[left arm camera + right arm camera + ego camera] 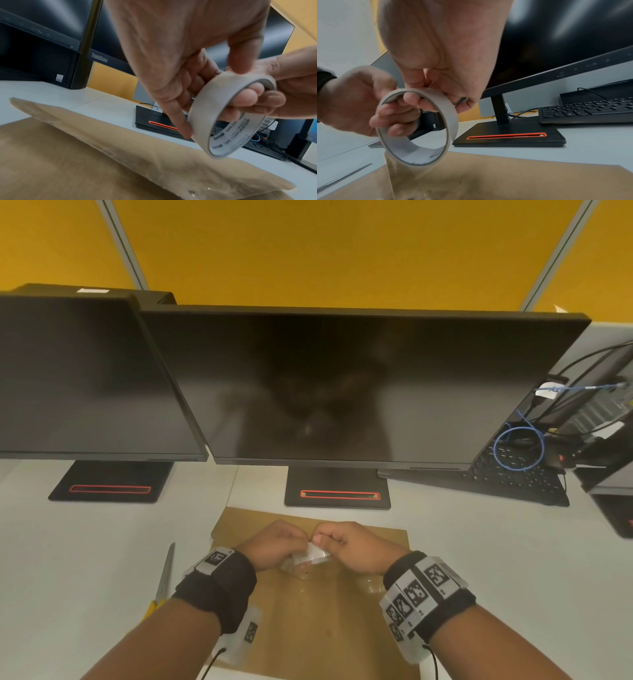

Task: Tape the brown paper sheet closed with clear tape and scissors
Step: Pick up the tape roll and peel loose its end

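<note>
Brown paper sheet [308, 628] flat on the white surface [85, 542], directly under both hands and just in front of the central monitor's base. Folded, with the upper flap's edge running across the left wrist view, and clear tape already showing shiny along that seam.

Behind it, two dark monitors side by side: the wide central monitor [342, 388] and the left monitor [85, 371], each on a black base with a red slot. Black keyboard [513, 477] to the right, tucked partly behind the central screen, near a coil of blue cable [519, 446].

Left hand [274, 546] and right hand [356, 546] close together above the sheet's far half, both clamped on the tape roll [452, 121]. Left fingers [409, 98] curled about the ring, one fingertip inside the hollow core; nothing else inside it. Right fingers pinched on the roll's top rim. Roll held upright on edge, clear of the paper, printed lettering visible on its inner core.

Clear strip [392, 170] drawn down from the roll's underside to the sheet.

Scissors [166, 573] flat on the surface just left of the sheet, blades together, yellow handle half hidden by the left wrist.
</note>
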The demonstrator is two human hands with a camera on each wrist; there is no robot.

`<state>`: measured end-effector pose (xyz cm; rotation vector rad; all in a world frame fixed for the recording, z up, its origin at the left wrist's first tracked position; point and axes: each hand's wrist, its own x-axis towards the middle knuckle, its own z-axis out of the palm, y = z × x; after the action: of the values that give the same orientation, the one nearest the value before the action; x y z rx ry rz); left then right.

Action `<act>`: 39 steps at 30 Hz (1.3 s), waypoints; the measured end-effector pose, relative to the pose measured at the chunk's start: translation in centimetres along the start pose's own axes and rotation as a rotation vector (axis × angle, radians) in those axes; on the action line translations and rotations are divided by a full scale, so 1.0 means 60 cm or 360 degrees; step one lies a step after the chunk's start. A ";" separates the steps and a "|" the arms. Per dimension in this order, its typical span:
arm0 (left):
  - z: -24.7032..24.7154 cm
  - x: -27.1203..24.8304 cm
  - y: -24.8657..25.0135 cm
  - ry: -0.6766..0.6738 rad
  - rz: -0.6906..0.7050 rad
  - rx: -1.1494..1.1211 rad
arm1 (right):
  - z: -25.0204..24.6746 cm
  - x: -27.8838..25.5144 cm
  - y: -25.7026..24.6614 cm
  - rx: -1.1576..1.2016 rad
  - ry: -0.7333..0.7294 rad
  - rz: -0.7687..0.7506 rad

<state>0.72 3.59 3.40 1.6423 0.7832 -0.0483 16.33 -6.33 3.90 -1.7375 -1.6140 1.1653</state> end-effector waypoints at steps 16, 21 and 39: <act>-0.001 0.011 -0.001 -0.0142 -0.0061 0.0067 | 0.005 -0.005 0.005 0.0032 -0.0076 0.0048; 0.005 0.022 -0.008 -0.0043 -0.0108 0.0108 | 0.010 -0.004 0.009 0.0068 -0.0058 0.0066; 0.034 0.018 -0.013 -0.0140 -0.0151 0.0114 | 0.020 -0.027 0.108 0.0331 0.0151 0.0458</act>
<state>1.94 2.26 1.74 1.6581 0.7994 -0.2168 18.94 -9.26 -1.61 -1.8965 -1.1689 1.3076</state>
